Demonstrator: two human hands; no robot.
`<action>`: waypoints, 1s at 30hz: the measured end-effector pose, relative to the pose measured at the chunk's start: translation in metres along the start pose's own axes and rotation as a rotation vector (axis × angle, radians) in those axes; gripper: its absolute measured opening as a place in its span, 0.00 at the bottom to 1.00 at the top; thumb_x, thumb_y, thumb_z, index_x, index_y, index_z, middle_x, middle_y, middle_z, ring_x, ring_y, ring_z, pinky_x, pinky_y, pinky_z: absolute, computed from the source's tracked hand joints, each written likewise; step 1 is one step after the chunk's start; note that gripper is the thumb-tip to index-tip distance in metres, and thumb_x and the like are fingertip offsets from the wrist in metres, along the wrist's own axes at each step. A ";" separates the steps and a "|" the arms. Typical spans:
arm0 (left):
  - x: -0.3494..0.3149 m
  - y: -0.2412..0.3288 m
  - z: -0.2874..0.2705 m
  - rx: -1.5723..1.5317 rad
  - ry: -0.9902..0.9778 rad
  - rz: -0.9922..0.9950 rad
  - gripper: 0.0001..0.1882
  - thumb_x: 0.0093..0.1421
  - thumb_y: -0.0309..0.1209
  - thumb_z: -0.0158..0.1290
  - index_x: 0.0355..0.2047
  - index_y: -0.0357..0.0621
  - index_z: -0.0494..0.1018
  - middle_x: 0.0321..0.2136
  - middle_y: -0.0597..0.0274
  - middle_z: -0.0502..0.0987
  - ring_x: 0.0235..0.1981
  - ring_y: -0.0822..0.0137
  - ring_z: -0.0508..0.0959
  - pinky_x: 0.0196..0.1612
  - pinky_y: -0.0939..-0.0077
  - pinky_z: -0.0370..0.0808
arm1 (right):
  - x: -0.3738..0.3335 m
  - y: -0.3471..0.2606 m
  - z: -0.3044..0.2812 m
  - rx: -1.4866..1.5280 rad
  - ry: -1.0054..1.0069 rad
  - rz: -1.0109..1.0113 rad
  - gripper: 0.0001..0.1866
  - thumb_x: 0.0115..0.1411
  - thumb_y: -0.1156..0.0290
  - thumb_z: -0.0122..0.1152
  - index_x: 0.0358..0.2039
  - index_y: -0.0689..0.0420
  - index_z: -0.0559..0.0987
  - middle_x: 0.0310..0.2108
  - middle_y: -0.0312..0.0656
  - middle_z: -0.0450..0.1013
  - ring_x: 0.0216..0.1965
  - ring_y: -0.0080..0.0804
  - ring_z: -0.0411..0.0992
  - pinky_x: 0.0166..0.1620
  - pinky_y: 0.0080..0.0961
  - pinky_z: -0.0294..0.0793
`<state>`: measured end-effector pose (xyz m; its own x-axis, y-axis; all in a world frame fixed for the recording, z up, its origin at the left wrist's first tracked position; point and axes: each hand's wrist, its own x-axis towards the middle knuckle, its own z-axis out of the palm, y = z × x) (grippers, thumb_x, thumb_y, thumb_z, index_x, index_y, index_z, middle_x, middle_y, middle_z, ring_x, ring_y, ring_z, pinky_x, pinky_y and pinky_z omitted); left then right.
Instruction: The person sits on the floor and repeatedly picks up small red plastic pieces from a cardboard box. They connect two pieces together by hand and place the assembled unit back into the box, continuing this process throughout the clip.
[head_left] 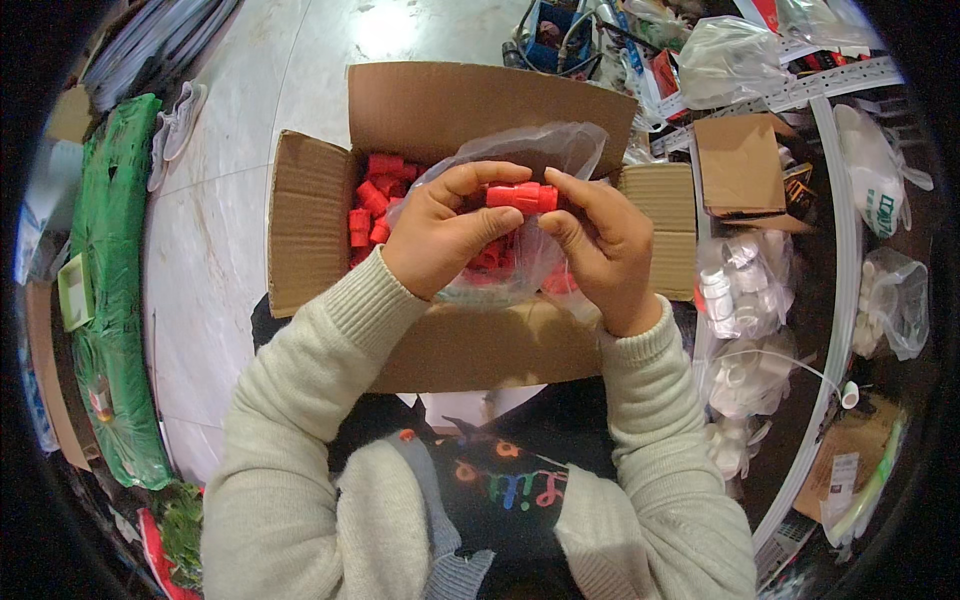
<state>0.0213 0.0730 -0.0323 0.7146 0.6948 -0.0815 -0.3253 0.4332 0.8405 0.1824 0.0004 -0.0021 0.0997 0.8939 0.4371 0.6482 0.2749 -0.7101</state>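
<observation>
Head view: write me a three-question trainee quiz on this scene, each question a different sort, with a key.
1. What sits between the left hand and the right hand?
2. True or false: the open brown cardboard box holds only white pieces.
3. Which lies along the picture's left side? A) a round wooden stool; B) a long green plastic-wrapped bundle; C) a yellow wheelbarrow.

Key:
1. A small, red, stepped cylindrical fitting.
2. False; red pieces lie in it.
3. B.
</observation>
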 end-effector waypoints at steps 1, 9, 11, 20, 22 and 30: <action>0.000 -0.001 -0.001 0.012 -0.014 0.003 0.17 0.53 0.24 0.52 0.45 0.40 0.68 0.37 0.64 0.73 0.36 0.77 0.71 0.40 0.84 0.70 | -0.001 0.000 0.000 -0.009 -0.005 0.035 0.12 0.52 0.66 0.58 0.33 0.61 0.76 0.28 0.47 0.73 0.29 0.40 0.72 0.33 0.27 0.70; 0.000 0.005 -0.001 -0.090 -0.023 -0.107 0.17 0.53 0.23 0.53 0.45 0.41 0.68 0.35 0.68 0.73 0.29 0.81 0.70 0.33 0.89 0.69 | -0.007 0.007 -0.004 0.161 0.031 0.057 0.30 0.55 0.42 0.45 0.29 0.62 0.74 0.17 0.41 0.65 0.16 0.32 0.62 0.21 0.25 0.60; 0.001 0.003 -0.002 -0.095 -0.008 -0.109 0.17 0.53 0.23 0.53 0.45 0.41 0.68 0.35 0.68 0.73 0.28 0.82 0.70 0.30 0.90 0.69 | -0.008 0.000 -0.005 0.227 0.066 0.075 0.32 0.55 0.41 0.44 0.33 0.62 0.75 0.17 0.39 0.64 0.17 0.30 0.61 0.22 0.24 0.59; -0.005 0.012 0.003 -0.078 -0.021 -0.130 0.17 0.52 0.22 0.52 0.44 0.42 0.68 0.36 0.66 0.73 0.32 0.79 0.72 0.36 0.85 0.71 | -0.011 -0.004 -0.009 0.138 -0.043 0.135 0.33 0.56 0.42 0.41 0.40 0.64 0.74 0.28 0.46 0.72 0.28 0.36 0.70 0.32 0.25 0.67; -0.004 0.011 0.001 -0.102 -0.027 -0.132 0.17 0.52 0.22 0.52 0.44 0.42 0.68 0.36 0.66 0.73 0.33 0.78 0.72 0.37 0.84 0.71 | -0.009 -0.007 -0.014 0.082 -0.096 0.111 0.33 0.56 0.42 0.42 0.41 0.64 0.74 0.26 0.46 0.71 0.27 0.36 0.69 0.31 0.25 0.66; -0.006 0.013 0.001 -0.129 -0.038 -0.126 0.17 0.52 0.22 0.52 0.44 0.42 0.68 0.36 0.66 0.73 0.32 0.79 0.72 0.36 0.85 0.71 | -0.009 -0.008 -0.010 0.061 -0.041 0.069 0.33 0.56 0.42 0.42 0.41 0.63 0.74 0.23 0.45 0.70 0.23 0.37 0.68 0.29 0.26 0.66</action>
<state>0.0135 0.0743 -0.0205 0.7769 0.6092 -0.1591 -0.3072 0.5873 0.7488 0.1837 -0.0137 0.0054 0.1111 0.9249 0.3637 0.5938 0.2317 -0.7705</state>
